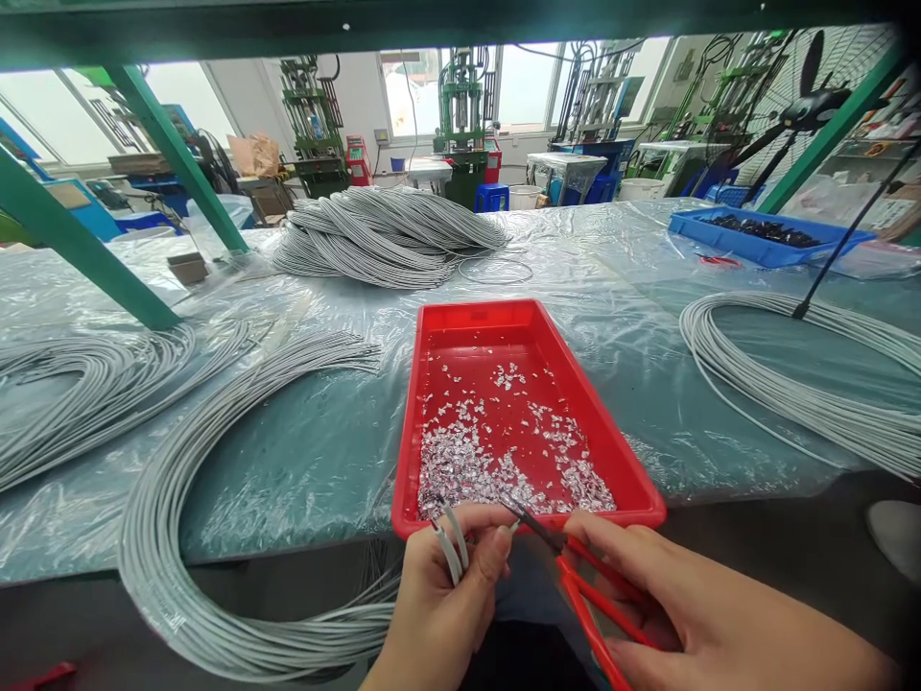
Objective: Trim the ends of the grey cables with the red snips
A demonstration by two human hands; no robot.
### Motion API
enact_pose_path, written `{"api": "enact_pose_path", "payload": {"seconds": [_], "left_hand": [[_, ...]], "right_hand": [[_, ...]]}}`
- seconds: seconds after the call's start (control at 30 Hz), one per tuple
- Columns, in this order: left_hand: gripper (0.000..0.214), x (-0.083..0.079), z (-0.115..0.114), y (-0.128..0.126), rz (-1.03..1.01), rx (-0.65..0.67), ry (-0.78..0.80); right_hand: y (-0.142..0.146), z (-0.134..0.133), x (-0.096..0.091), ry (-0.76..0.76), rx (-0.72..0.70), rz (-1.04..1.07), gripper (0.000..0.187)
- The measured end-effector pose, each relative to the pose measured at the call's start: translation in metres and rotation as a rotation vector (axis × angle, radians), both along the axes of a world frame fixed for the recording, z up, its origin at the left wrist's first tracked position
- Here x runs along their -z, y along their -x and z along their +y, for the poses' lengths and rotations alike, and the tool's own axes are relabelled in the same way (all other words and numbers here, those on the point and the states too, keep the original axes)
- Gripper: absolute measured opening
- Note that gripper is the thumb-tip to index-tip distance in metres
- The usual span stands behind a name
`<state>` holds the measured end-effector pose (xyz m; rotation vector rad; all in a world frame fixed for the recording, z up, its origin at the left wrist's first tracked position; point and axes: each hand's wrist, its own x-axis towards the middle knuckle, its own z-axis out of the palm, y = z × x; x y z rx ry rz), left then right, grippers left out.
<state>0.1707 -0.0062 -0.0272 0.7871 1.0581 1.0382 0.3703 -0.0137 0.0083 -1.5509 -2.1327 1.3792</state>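
Observation:
My left hand [442, 595] is closed, pinching the ends of two grey cables [452, 543] just below the near rim of a red tray [460, 321]. My right hand [691, 605] is closed on red-handled cutters [576, 581], whose dark tip points toward the cable ends. The tray holds many small silvery foil scraps [504, 461]. A long bundle of grey cables [216, 451] loops from the left of the table down to my left hand.
The table is covered with clear plastic sheet [633, 288]. More grey cable bundles lie at far centre [389, 235], at left [79, 393] and at right [798, 374]. A blue tray [763, 240] with dark parts sits far right. Green frame struts [173, 144] and machines stand behind.

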Motion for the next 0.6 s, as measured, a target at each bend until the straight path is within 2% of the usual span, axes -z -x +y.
{"api": "enact_pose_path", "payload": {"seconds": [0.13, 0.23, 0.47, 0.53, 0.6], "left_hand": [[0.044, 0.014, 0.004, 0.007, -0.041, 0.159, -0.050], [0.045, 0.014, 0.005, 0.006, -0.037, 0.112, -0.023], [0.050, -0.007, 0.005, -0.001, 0.034, -0.036, 0.031], [0.049, -0.002, 0.004, -0.001, 0.046, 0.005, 0.018], [0.039, 0.014, 0.000, -0.002, 0.112, 0.145, -0.114]], "right_hand": [[0.007, 0.001, 0.003, -0.133, 0.227, 0.182, 0.031], [0.015, 0.003, 0.004, -0.171, 0.350, 0.258, 0.039], [0.016, 0.003, 0.004, -0.055, 0.448, 0.363, 0.039], [0.012, 0.006, 0.003, 0.015, 0.438, 0.400, 0.036], [0.008, 0.012, 0.002, 0.047, 0.401, 0.484, 0.029]]}}
